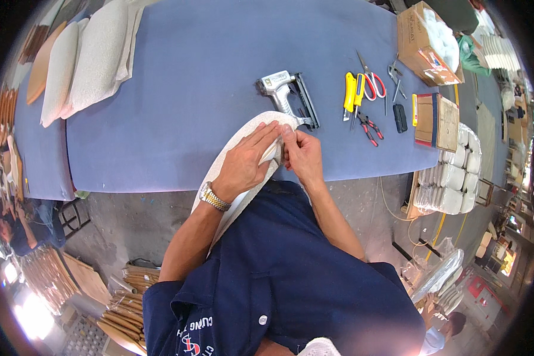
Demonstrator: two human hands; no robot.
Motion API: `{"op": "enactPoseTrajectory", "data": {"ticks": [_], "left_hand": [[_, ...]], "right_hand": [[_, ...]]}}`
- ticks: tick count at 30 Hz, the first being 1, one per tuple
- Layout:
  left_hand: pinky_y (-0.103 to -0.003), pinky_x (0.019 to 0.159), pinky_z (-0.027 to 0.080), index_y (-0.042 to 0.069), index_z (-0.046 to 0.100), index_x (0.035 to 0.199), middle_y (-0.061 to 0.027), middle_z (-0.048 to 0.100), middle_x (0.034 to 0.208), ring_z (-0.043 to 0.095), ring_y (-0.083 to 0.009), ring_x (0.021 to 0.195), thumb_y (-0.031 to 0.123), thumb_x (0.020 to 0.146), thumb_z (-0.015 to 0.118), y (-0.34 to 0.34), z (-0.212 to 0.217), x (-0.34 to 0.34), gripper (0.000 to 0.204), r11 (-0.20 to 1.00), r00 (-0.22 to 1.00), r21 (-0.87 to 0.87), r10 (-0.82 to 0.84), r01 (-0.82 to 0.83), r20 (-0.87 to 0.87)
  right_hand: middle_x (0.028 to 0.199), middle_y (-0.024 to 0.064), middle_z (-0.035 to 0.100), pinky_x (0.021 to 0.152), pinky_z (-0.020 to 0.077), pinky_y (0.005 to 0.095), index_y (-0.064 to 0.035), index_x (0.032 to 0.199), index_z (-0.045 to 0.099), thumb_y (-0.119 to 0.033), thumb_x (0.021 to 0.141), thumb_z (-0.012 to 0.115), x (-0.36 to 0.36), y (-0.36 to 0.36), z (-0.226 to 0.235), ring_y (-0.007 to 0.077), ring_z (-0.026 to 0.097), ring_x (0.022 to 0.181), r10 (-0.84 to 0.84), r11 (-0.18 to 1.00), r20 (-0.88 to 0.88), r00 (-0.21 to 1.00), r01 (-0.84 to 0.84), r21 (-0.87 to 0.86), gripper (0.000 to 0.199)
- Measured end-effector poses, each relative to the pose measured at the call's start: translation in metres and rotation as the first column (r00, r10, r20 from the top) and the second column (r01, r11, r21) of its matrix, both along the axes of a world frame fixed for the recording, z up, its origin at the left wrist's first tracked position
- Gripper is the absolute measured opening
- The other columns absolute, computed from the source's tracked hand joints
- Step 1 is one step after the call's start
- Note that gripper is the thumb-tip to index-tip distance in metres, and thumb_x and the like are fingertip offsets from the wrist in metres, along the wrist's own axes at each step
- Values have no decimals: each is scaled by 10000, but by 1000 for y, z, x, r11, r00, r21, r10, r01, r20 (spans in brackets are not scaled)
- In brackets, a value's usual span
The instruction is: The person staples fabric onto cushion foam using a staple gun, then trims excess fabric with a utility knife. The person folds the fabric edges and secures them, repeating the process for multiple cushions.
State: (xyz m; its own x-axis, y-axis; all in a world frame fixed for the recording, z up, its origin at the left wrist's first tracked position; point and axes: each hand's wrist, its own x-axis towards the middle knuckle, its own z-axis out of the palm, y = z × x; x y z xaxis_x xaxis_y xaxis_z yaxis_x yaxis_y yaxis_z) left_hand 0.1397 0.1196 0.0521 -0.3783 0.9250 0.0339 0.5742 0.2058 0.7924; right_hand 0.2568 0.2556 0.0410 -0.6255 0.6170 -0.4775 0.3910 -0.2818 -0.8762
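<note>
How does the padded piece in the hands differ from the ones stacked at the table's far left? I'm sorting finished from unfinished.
The padded piece in the hands is propped on edge against the table front, the left hand flat on it and the right hand pinching its fabric edge. The stacked pieces lie untouched, overlapping on the blue table. The held piece is single; the stack has several. All share pale speckled fabric and rounded shapes.

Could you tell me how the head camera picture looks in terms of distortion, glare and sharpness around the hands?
Head view: strong fisheye, the blue padded table edge bows and black corners frame the picture; glare blooms at lower left; left hand and right hand on the white upholstered panel are sharp and evenly lit, as is the staple gun.
</note>
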Motion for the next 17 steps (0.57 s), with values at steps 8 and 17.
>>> {"op": "enactPoseTrajectory", "data": {"ticks": [8,17], "left_hand": [[-401,1120,477,90,573,1446,-113,531,1535,500,-323,1419,-35,774,667,-6,-4,-3,690,998,999,56,29,-30,19],[-408,1219,345,123,281,1627,-208,248,1686,382,-381,1496,-16,757,680,3,-1,-32,967,998,996,36,-53,51,73]], "right_hand": [[638,-18,548,485,417,253,-63,732,557,-286,1089,570,-1,-17,-33,64,500,541,-42,989,-271,962,79,126,422],[702,-20,565,578,429,248,-45,793,599,-254,1092,559,-14,-17,-47,58,516,638,-12,988,-356,934,66,142,367]]}}
